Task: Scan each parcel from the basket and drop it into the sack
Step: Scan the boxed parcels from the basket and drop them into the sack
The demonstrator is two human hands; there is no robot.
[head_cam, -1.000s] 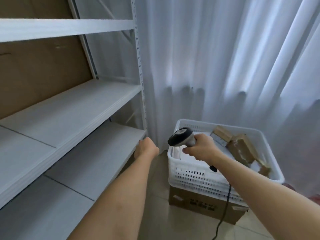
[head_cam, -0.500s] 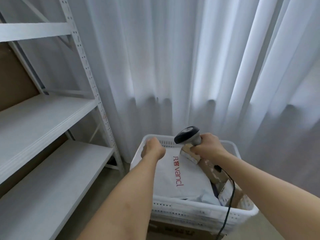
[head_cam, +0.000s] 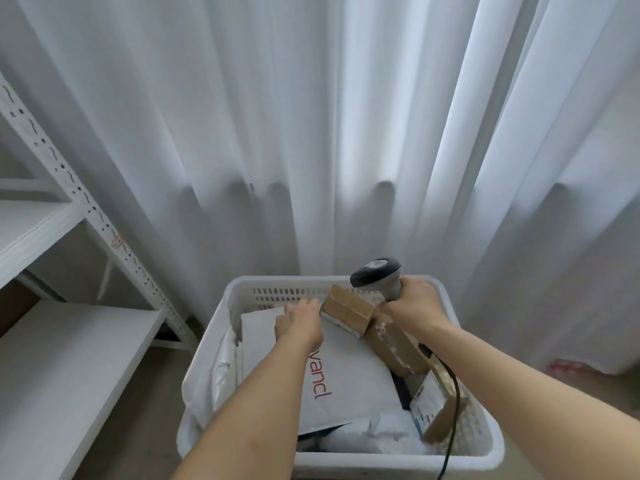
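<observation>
A white plastic basket point(head_cam: 214, 341) stands below me, filled with parcels. On top lies a white mailer bag point(head_cam: 349, 379) with red "vancl" lettering. My left hand point(head_cam: 299, 323) reaches down onto the far end of this bag, fingers loosely extended; no grip shows. A small brown cardboard box point(head_cam: 348, 310) sits at the far side, with longer brown boxes point(head_cam: 398, 344) beside it. My right hand point(head_cam: 414, 303) grips the handle of a grey barcode scanner point(head_cam: 375, 271), held above the basket's far right corner. Its black cable point(head_cam: 452, 420) trails down over the basket. No sack is in view.
A white metal shelving unit point(head_cam: 69, 327) stands to the left, its upright post point(head_cam: 93, 216) close to the basket. White curtains point(head_cam: 346, 133) hang behind. A red-and-white object point(head_cam: 568, 367) lies on the floor at the right.
My view has swung right from the shelves to the basket. My left hand left the shelf edge and moved into the basket onto the white bag. The scanner stays in my right hand.
</observation>
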